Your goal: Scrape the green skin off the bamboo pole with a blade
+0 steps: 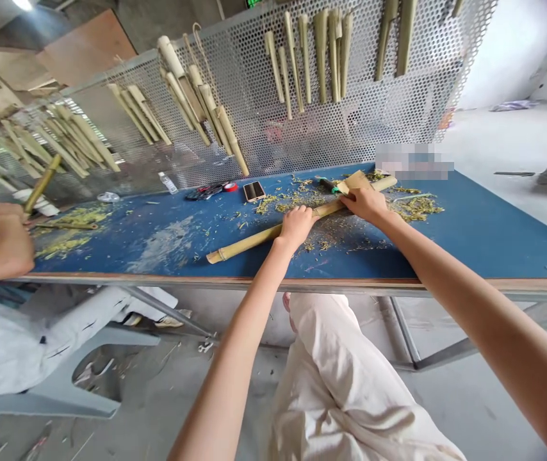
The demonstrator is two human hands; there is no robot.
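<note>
A yellowish bamboo pole [249,244] lies aslant on the blue tabletop, its left end close to the front edge. My left hand [297,224] is wrapped over the middle of the pole. Further along, my right hand [366,203] is closed on a tan sheet of sandpaper [354,182] against the pole's upper part; the fingertips are partly hidden. Beyond the right hand, the pole's far end [389,182] sticks out. A dark tool with a green part [328,186] lies beside the sheet. Shavings [417,206] surround the pole.
A phone [254,191], red tape [230,187], dark tools [205,191] and a small bottle [168,183] lie along the back. Bamboo pieces [232,141] hang on a perforated metal panel [264,144]. At left, a co-worker's hand [7,214] is near another bamboo piece [43,182].
</note>
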